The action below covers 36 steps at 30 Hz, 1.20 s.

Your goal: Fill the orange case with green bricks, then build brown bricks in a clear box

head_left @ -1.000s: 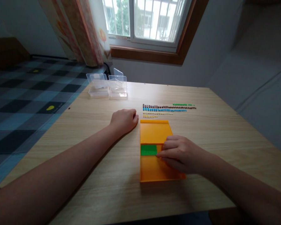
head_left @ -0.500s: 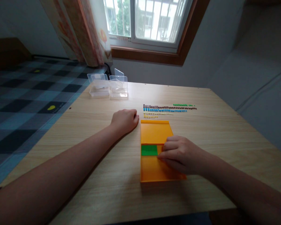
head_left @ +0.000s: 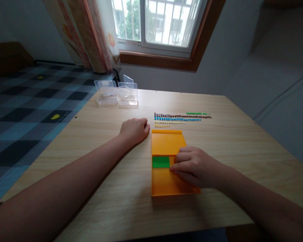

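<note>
An orange tray (head_left: 166, 143) lies on the wooden table (head_left: 103, 188) in front of me. A small green studded plate (head_left: 161, 162) lies inside it at the left. My right hand (head_left: 195, 166) rests over the tray's right side, fingers curled, fingertips touching the green plate's right edge. My left hand (head_left: 134, 129) lies on the table just left of the tray's far corner, closed in a loose fist with nothing seen in it. Behind the tray, rows of tiny bricks (head_left: 180, 117) in brown, blue, green and yellow are lined up.
Two clear plastic boxes (head_left: 117, 93) with raised lids stand at the table's far left. A bed with a checked blue cover (head_left: 27, 101) lies left of the table. A window and curtain are behind. A grey sofa is to the right.
</note>
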Motion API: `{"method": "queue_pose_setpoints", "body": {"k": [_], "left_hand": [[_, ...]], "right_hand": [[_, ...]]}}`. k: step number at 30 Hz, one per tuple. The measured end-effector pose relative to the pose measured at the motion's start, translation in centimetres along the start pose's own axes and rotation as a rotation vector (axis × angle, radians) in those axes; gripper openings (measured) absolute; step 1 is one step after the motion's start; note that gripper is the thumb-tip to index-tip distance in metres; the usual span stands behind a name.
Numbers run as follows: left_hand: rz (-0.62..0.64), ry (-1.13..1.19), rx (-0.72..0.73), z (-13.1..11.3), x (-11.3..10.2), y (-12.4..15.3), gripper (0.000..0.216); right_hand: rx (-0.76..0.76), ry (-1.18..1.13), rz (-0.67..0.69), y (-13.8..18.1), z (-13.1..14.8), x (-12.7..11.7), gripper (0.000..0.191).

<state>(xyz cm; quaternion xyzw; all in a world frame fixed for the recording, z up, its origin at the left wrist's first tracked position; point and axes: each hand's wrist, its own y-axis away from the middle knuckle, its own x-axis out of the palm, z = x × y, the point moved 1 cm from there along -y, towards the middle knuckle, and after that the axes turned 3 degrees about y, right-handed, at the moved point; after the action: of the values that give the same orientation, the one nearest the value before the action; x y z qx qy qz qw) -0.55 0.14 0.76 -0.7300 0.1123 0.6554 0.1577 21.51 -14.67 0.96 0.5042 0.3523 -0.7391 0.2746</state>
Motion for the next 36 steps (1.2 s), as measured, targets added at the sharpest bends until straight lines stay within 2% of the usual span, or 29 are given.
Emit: {"method": "queue_pose_setpoints", "body": {"k": [6, 11, 14, 17, 21, 23, 25, 29, 33, 36], "left_hand": [[-0.006, -0.011, 0.000, 0.0, -0.1, 0.0, 0.040], [0.012, -0.018, 0.013, 0.1, -0.1, 0.1, 0.040], [0.006, -0.017, 0.026, 0.2, -0.1, 0.0, 0.041], [0.020, -0.015, 0.019, 0.3, -0.2, 0.0, 0.040], [0.025, -0.016, 0.012, 0.3, -0.4, 0.0, 0.038], [0.015, -0.013, 0.016, 0.3, -0.4, 0.0, 0.038], [0.011, -0.012, 0.014, 0.4, -0.3, 0.0, 0.038], [0.007, -0.014, 0.016, 0.5, -0.1, 0.0, 0.039], [0.023, -0.030, 0.016, 0.5, 0.0, 0.0, 0.040], [0.028, -0.035, 0.004, 0.4, -0.2, 0.0, 0.039]], "right_hand": [[-0.025, -0.001, -0.064, -0.2, 0.0, 0.1, 0.027], [-0.011, 0.077, -0.319, -0.3, -0.1, -1.6, 0.021], [0.061, 0.177, -0.432, 0.0, -1.6, -3.2, 0.019], [0.202, 0.293, -0.467, 0.0, -4.6, -5.1, 0.019], [0.587, 0.504, -0.403, -1.3, -9.9, -8.1, 0.020], [0.817, 0.554, -0.316, -2.5, -12.4, -9.4, 0.019], [0.964, 0.538, -0.228, -3.7, -14.4, -9.9, 0.020], [1.011, 0.475, -0.152, -4.9, -17.1, -8.3, 0.018], [1.025, 0.415, -0.092, -4.1, -18.7, -5.7, 0.017], [1.052, 0.377, -0.076, -3.4, -19.4, -5.0, 0.018]]}}
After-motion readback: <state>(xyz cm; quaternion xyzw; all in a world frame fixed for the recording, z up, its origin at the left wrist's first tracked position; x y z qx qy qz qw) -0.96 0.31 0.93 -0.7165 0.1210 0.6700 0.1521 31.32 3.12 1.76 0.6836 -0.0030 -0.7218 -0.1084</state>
